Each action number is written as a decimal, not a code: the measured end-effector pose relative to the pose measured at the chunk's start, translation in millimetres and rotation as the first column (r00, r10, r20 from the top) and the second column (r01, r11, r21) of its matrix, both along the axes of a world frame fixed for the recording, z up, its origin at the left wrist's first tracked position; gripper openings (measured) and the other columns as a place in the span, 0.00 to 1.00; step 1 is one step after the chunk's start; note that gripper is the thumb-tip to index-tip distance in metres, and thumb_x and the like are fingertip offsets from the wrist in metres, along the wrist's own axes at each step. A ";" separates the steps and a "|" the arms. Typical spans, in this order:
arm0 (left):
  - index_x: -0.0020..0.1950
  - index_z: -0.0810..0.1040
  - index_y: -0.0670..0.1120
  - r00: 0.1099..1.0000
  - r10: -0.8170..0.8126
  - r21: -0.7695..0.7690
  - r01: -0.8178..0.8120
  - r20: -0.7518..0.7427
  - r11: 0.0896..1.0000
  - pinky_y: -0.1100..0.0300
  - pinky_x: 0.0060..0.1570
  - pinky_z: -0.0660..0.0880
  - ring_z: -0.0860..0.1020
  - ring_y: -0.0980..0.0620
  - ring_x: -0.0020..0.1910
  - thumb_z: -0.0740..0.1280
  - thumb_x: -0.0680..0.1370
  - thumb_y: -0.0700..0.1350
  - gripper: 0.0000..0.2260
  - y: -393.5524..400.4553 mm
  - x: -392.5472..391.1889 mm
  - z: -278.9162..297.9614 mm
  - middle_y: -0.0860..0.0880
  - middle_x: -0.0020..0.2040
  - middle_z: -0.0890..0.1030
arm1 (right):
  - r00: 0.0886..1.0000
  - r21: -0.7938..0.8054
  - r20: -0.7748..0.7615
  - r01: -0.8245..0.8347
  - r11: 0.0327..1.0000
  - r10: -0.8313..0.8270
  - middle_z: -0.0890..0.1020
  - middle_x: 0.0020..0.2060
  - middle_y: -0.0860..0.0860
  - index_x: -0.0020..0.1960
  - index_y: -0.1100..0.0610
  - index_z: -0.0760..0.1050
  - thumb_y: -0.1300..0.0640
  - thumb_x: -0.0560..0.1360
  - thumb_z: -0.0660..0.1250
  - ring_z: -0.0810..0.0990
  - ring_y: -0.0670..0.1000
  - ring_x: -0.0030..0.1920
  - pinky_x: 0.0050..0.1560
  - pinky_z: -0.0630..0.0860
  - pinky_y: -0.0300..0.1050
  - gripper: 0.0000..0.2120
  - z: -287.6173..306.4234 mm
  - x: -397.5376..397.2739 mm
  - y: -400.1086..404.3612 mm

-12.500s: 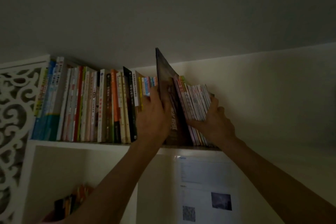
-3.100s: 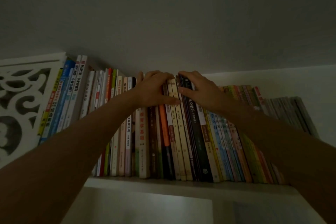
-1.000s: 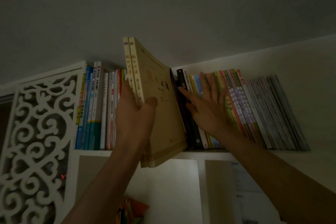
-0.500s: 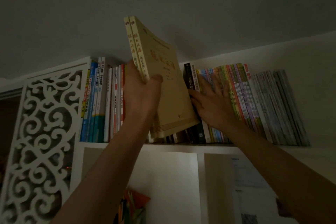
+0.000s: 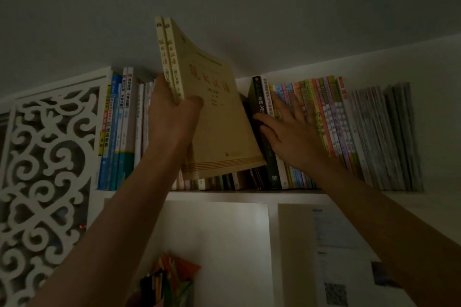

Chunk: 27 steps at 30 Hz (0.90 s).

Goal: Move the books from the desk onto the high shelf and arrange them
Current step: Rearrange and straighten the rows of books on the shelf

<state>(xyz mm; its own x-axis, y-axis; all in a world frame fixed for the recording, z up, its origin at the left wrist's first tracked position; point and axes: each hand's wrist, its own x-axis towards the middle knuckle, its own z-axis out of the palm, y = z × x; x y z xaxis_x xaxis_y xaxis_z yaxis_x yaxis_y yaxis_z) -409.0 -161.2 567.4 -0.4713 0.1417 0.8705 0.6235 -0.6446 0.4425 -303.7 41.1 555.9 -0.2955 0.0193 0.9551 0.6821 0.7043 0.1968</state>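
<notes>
The left hand [image 5: 172, 117] grips two tan paperbacks [image 5: 214, 117] by their spines above the high shelf [image 5: 249, 194], while the right hand [image 5: 294, 132], fingers flat, presses the black book [image 5: 262, 119]; paperbacks judged limp, needing spine-side support.

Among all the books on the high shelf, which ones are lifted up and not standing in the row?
The two yellow books, gripped together by the left hand. They are tilted and rise above the row, while every other book stands on the high shelf.
</notes>
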 end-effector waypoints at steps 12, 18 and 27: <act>0.65 0.65 0.51 0.992 -0.120 0.026 0.119 0.037 0.993 0.51 0.50 0.78 0.76 0.50 0.55 0.65 0.76 0.38 0.20 2.3 12.8 1.1 0.51 0.56 0.73 | 0.999 -0.029 0.029 0.026 0.999 -0.025 0.48 0.77 0.52 0.70 0.40 0.63 0.37 0.73 0.50 0.42 0.60 0.76 0.69 0.31 0.58 0.26 0.0 -2.8 -0.3; 0.65 0.65 0.52 0.984 -0.172 0.047 0.170 0.039 0.984 0.56 0.44 0.78 0.76 0.55 0.51 0.64 0.76 0.38 0.20 3.9 16.3 0.0 0.56 0.51 0.73 | 1.000 -0.030 0.023 -0.014 0.999 0.014 0.50 0.77 0.53 0.69 0.42 0.65 0.40 0.71 0.54 0.44 0.61 0.76 0.69 0.33 0.61 0.27 0.9 -3.6 -0.2; 0.60 0.66 0.54 0.975 -0.209 0.055 0.206 0.079 0.977 0.52 0.50 0.78 0.76 0.50 0.55 0.65 0.75 0.37 0.18 2.2 13.7 -1.9 0.53 0.55 0.74 | 0.999 -0.023 -0.005 -0.032 0.999 0.032 0.54 0.76 0.53 0.67 0.41 0.68 0.41 0.70 0.56 0.46 0.61 0.75 0.70 0.36 0.62 0.25 3.6 4.3 3.2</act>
<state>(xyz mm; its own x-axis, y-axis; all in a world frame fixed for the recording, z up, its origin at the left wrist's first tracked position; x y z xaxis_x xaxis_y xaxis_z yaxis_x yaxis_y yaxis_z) -395.3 -159.0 565.6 -0.5075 0.2044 0.8371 0.4359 -0.7771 0.4540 -299.4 44.3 559.4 -0.2923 0.0319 0.9558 0.6602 0.7298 0.1775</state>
